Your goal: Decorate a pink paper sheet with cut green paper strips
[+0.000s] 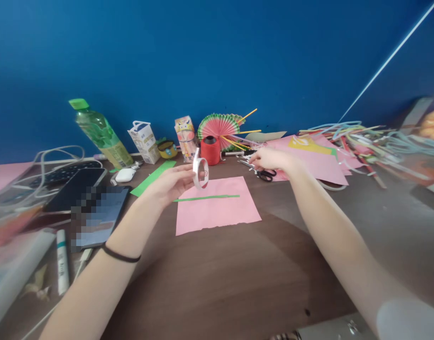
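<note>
My left hand (pixel 170 185) is raised above the table and pinches a small white roll of tape (pixel 200 174), held upright. Just below it lies a pink paper sheet (pixel 217 208) with a thin green strip (pixel 208 198) across it. My right hand (pixel 270 159) reaches far forward and rests on black-handled scissors (pixel 264 174) at the edge of a pile of pink papers (pixel 319 163). Its fingers are curled over the scissors; whether they grip them is unclear.
A green bottle (pixel 99 133), two small cartons (pixel 144 140), a red thread spool (pixel 210 150) and a paper fan (pixel 219 126) stand along the blue wall. Phones (pixel 96 215), cables and a white earbud case (pixel 125 175) lie left. Coloured paper strips (pixel 366 137) are heaped at right.
</note>
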The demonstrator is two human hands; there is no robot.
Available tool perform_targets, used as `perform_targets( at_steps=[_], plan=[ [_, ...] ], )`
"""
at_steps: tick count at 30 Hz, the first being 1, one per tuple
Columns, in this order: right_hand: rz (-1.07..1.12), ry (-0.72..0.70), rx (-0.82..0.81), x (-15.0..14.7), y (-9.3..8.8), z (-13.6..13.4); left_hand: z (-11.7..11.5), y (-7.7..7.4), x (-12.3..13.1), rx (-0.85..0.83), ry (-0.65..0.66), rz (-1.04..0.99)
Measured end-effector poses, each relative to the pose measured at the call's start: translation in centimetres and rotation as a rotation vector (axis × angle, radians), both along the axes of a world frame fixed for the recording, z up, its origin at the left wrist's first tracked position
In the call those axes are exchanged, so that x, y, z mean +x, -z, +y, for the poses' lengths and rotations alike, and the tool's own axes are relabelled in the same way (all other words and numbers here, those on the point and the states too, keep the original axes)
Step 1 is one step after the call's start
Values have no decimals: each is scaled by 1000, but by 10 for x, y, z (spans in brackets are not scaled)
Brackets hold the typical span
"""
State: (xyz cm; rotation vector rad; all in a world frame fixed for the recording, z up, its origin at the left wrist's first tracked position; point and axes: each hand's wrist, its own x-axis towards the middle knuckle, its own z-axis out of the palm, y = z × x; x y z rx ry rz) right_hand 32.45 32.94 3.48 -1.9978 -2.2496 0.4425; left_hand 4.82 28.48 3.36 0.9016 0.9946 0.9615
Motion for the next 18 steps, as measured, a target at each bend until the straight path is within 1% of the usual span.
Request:
perform_targets(
  at_steps=[1,2,4,6,8,10,13,18],
  plan=[
    [92,-30,-24,-8,-5,-5,-2,0,3,-17,10,-11],
    [182,-98,15,-17,-9,-10,-3,0,5,-26,11,-16],
    [321,-238,179,-38,-16,-21,-5,1,9,-31,-7,-13],
    [464,-354,302,-57,-18,-31,-7,5,12,-14,-29,6],
    [569,-418,366,-72,-15,-38,-7,9,15,20,-44,63],
    [631,-457,395,-82,-10,-43,-8,13,16,56,-54,148],
    [631,-501,418,-90,-3,-46,-9,15,17,88,-41,228],
    [631,-461,408,-94,1,-48,-13,12,18,108,-14,255]
  ],
)
